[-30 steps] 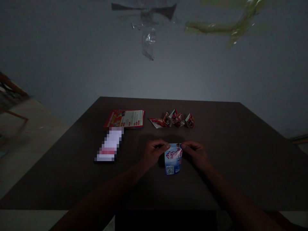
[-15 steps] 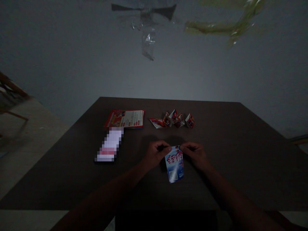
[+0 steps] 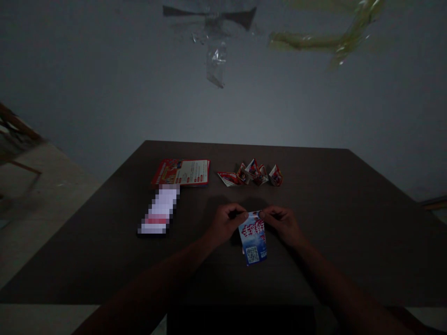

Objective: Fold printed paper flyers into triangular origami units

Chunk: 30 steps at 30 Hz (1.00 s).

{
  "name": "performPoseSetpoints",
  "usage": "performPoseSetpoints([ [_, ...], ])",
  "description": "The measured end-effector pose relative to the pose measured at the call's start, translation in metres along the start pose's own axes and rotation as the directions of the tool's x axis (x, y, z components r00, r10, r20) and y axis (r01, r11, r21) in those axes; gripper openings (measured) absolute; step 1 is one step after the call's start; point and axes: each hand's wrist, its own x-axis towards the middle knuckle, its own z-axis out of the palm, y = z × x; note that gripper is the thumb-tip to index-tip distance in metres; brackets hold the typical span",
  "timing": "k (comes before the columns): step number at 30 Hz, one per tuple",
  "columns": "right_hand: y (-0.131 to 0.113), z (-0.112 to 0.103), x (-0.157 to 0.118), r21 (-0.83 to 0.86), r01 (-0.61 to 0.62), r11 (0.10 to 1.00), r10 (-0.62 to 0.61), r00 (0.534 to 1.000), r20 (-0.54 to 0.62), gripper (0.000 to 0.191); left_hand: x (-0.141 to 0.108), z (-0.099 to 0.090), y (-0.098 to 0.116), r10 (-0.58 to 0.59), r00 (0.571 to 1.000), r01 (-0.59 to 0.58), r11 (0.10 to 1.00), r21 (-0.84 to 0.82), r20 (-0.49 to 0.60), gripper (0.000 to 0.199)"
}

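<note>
A blue and white printed paper with red lettering and a QR code hangs between my two hands over the near middle of the table. My left hand pinches its upper left corner between thumb and fingers. At the upper right corner, my right hand pinches the same paper. Beyond the hands, several folded red and white paper pieces stand in a row.
A stack of red and white leaflets lies at the back left of the dark table. A phone with a blurred screen touches its near edge. Behind rises a wall with tape on it.
The paper has tilted slightly, so the glare on its lower part is gone and the QR code shows clearly. Both hands have hardly moved.
</note>
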Motion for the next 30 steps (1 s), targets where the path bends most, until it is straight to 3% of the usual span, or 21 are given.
performPoseSetpoints([
  [10,0.0013,0.0074,-0.0001,-0.042,0.017,0.999,-0.011,0.991,0.133,0.023,-0.0005,0.0035,0.0006,-0.018,0.999,0.017,1.000,0.025,0.031,0.017],
  [20,0.0029,0.0052,-0.0002,-0.089,0.037,0.995,-0.022,0.985,0.172,0.023,0.0005,0.0024,-0.0018,-0.064,0.992,0.061,0.998,0.034,0.106,0.017],
  [30,0.0002,0.0064,0.0003,-0.122,0.031,0.992,-0.008,0.982,0.187,0.025,0.0018,0.0018,0.0008,-0.053,0.997,0.051,0.998,0.028,0.050,0.017],
])
